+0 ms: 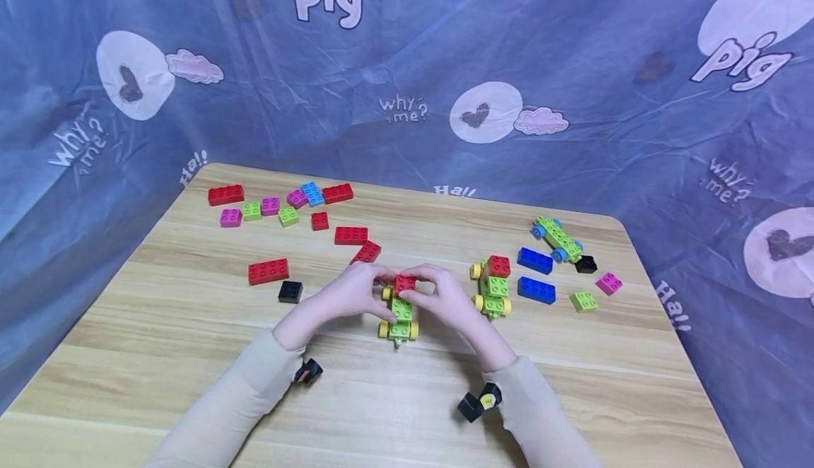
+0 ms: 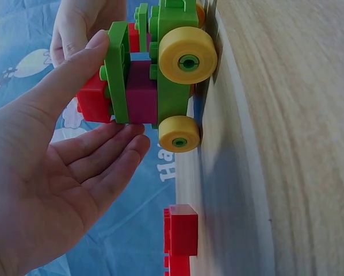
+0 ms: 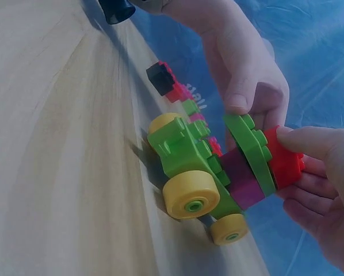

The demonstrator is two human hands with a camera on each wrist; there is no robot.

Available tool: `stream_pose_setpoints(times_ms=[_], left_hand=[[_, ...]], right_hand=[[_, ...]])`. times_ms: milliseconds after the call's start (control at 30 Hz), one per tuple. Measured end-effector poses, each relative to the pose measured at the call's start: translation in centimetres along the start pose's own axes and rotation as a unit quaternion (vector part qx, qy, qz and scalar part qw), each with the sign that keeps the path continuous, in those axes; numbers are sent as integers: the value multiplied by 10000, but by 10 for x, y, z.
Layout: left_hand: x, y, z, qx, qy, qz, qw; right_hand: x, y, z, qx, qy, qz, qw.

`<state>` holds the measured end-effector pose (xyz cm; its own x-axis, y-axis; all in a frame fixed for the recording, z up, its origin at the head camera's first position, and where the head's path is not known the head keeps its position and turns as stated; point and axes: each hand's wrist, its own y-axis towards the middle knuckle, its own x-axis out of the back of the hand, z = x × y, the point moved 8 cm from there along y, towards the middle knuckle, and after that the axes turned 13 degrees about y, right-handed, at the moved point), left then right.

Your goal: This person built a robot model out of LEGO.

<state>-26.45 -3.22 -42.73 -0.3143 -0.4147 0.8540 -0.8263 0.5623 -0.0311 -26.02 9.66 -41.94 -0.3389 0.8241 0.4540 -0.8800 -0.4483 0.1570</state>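
1. Sleeves [image 1: 251, 387], pale, reaching in from the near side of my tabletop [image 1: 388, 425].
2. Yellow-wheeled vehicle [image 1: 400, 330], lime, upright at the tabletop's middle, between both grips; my left-wrist view shows a purple brick [image 2: 142, 92] in its stack, beneath a green brick [image 1: 402, 310].
3. Left grip [image 1: 352, 291], bare hand: holding the stack, thumb against the green brick.
4. Right grip [image 1: 445, 300], bare hand: pinching the top red brick [image 1: 405, 284] between thumb and fingers.
5. Lime brick [image 1: 583, 302] and magenta brick [image 1: 608, 283], near the right edge.
6. Second vehicle [image 1: 498, 286], yellow wheels, red block on top, just right of the right grip.
7. Blue bricks [image 1: 536, 290], two, between that vehicle and the right edge.
8. Black brick [image 1: 290, 292] and long red brick [image 1: 268, 271], left of the left grip.
9. Red pair [image 1: 351, 235], beyond the left grip.
10. Blue-wheeled chassis [image 1: 559, 240], near the far-right corner; dark block [image 1: 586, 264] just beside it.
11. Mixed bricks [image 1: 270, 206], nine by my count, from the far-left corner along the far edge.
12. Printed blue cloth [image 1: 394, 51], behind.
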Motion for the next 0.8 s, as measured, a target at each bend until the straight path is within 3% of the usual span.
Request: stream_pose_setpoints(times_ms=[300, 800], left_hand=[[-1, -2, 4, 18, -139, -39, 9999], [-1, 0, 2, 65, -352, 17, 9994]], right_hand=[[-3, 5, 4, 14, -100, 267, 9996], [-3, 5, 9, -15, -392, 318, 9987]])
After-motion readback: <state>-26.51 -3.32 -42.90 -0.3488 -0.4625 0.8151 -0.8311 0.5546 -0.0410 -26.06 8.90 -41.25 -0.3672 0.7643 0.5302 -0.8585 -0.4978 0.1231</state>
